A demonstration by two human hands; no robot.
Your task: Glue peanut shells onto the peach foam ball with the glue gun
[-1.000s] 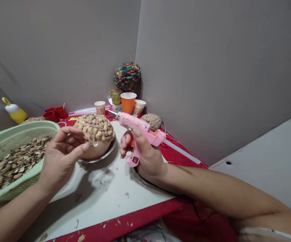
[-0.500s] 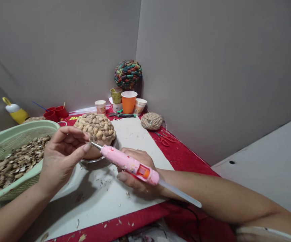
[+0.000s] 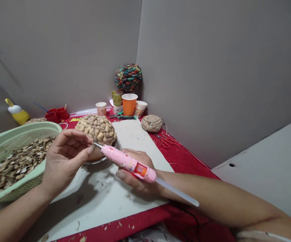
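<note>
Two hands | left hand (image 3: 64,156) fingers pinch one shell (image 3: 93,144) | right hand (image 3: 135,173) grips one glue gun (image 3: 127,162)

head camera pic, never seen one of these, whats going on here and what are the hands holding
The picture comes from a camera worn on a person's head, looking forward and down, so the two bare arms reaching in from the bottom are that person's own. There is no machine.

The right hand grips a pink glue gun, its metal tip pointed at the left hand's fingers. The left hand pinches something small at that tip; it is too small to name.

Just behind sits a dome covered in nut shells on a metal plate. To the left is a green basket of loose shells. Farther back stand an orange cup, a ball of twine, red scissors and a colourful ball.
</note>
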